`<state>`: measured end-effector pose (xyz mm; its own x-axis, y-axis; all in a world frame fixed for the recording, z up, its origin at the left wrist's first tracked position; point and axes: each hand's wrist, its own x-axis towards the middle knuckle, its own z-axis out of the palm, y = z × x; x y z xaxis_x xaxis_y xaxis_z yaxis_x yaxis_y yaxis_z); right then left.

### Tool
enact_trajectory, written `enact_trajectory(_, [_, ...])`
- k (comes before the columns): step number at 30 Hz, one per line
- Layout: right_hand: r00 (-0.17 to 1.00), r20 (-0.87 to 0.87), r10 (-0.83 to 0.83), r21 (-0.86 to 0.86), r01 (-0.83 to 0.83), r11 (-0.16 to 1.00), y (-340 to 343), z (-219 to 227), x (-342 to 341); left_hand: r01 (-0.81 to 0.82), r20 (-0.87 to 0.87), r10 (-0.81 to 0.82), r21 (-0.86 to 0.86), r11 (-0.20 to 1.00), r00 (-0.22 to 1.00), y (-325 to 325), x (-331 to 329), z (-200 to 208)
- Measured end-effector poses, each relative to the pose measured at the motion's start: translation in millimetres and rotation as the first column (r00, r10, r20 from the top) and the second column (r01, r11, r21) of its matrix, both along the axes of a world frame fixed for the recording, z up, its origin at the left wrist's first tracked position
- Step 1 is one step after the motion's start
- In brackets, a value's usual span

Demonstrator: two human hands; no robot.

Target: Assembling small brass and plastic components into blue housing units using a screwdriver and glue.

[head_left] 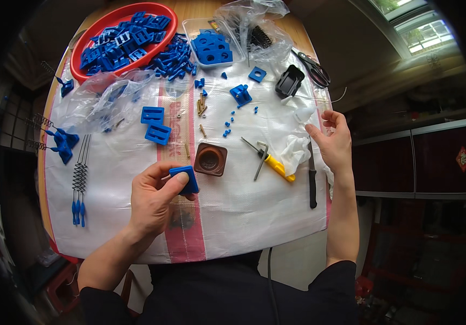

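My left hand pinches a blue plastic block between thumb and fingers, just left of a brown square dish. On the right, my right hand has its thumb and curled fingers apart, with nothing visible between them. Its thumb tip comes close to a small whitish translucent bottle; whether they touch is unclear. Crumpled white tissue lies below that bottle. Two slotted blue pieces rest beyond my left hand. Farther right sits a blue part with a raised piece on it.
A red basin and a clear tub hold blue parts at the back. Near my right hand lie a yellow-handled screwdriver, hex key, black-handled knife, black container and scissors. Spring-stemmed pieces lie left.
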<state>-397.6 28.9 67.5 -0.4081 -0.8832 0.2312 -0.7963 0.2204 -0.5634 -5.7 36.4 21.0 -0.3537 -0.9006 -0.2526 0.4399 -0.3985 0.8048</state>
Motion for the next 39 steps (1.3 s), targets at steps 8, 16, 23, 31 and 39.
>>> enact_trajectory(8, [0.988,0.145,-0.055,0.078,0.044,0.996,-31,-54,-21,0.034,-0.077,-0.018,0.226,0.974,0.997,-11,10,-4])
enact_trajectory(16, [0.996,0.084,-0.016,-0.054,0.021,0.998,-34,-67,-24,0.115,-0.242,-0.030,0.346,0.931,0.970,-18,14,-1])
enact_trajectory(23, [0.998,0.004,-0.055,-0.162,0.055,0.985,-22,-32,-18,0.100,-0.241,-0.010,0.365,0.926,0.970,-20,14,1])
enact_trajectory(31, [0.990,0.088,0.109,-0.163,-0.093,0.982,41,11,24,0.177,-0.330,-0.078,0.282,0.943,0.941,-20,20,-7])
enact_trajectory(39, [0.936,0.024,0.350,-0.155,-0.343,0.927,96,14,75,0.063,-0.068,-0.057,0.084,0.994,0.996,-13,13,-2])
